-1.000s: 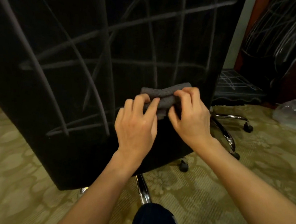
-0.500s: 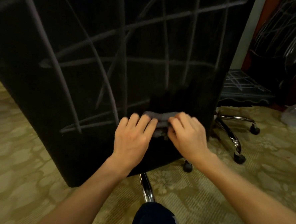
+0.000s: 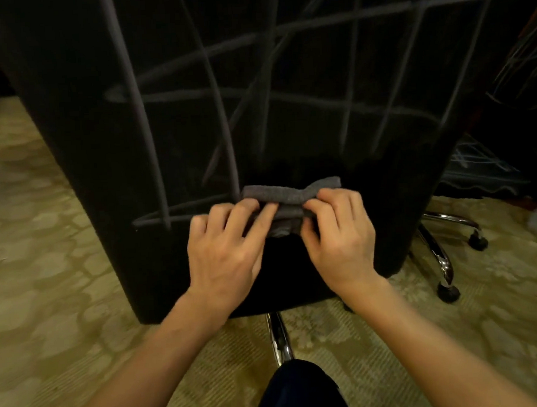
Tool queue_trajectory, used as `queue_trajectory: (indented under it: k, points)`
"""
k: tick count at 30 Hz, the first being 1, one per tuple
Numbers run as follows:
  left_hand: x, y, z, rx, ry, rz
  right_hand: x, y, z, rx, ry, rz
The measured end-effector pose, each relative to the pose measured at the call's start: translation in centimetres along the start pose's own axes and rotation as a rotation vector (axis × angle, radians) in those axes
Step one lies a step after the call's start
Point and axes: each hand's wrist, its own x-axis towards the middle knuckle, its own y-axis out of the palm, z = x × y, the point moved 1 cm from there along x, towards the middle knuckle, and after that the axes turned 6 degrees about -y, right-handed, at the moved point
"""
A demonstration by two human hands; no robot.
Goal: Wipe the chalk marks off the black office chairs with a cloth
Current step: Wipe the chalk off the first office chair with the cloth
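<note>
A folded grey cloth (image 3: 290, 195) lies pressed against the lower back of a black office chair (image 3: 92, 126), its long axis running level from left to right across the backrest. The left hand (image 3: 229, 253) has its grip on the cloth's left end, fingers curled over the fold. The right hand (image 3: 338, 236) has its grip on the right end, with the thumb tucked under and the fingers bent over the top. The two hands sit close together, the middle of the cloth showing between them, and a looser bit of it hangs just below.

Pale chalk marks (image 3: 216, 93) cross the backrest in long strokes, some near upright and some near level, making a rough grid above the cloth. Two of them meet just left of the left hand. The chair's chrome base (image 3: 280, 338) shows beneath the backrest on a patterned carpet (image 3: 45, 280). At the right stands a second black chair (image 3: 523, 71), also scribbled with chalk, its chrome legs and castors (image 3: 448, 293) near the first chair.
</note>
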Motion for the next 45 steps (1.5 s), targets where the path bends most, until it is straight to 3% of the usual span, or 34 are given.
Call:
queue_trajectory:
  k: [5,11,20,28,32,37,40,45]
  points:
    - [1.2,-0.9,1.1,-0.01,0.053,0.003,1.1,-0.7,0.6,0.007,-0.062,0.069]
    - [7.6,-3.7,1.3,0.044,-0.086,-0.115,8.7,-2.6,1.2,-0.064,-0.075,-0.075]
    - [-2.1,-1.1,1.2,-0.08,-0.072,0.159,-1.3,0.2,3.3,-0.065,-0.019,0.169]
    - [6.6,-4.6,4.0,-0.091,-0.206,-0.105,10.0,-1.6,4.6,-0.077,-0.007,-0.065]
    - [2.1,-3.3,4.4,-0.108,-0.213,-0.026,6.3,0.4,5.6,-0.075,-0.043,-0.028]
    - [-5.2,-1.2,3.9,-0.156,-0.203,0.128,-0.7,2.2,6.9,-0.053,-0.046,0.13]
    - [-4.3,-1.3,3.9,-0.164,-0.221,0.119,-0.1,1.6,6.4,-0.049,-0.052,0.151]
    - [2.6,-3.0,2.3,-0.213,-0.265,-0.002,5.0,-1.0,4.0,-0.092,0.028,-0.014]
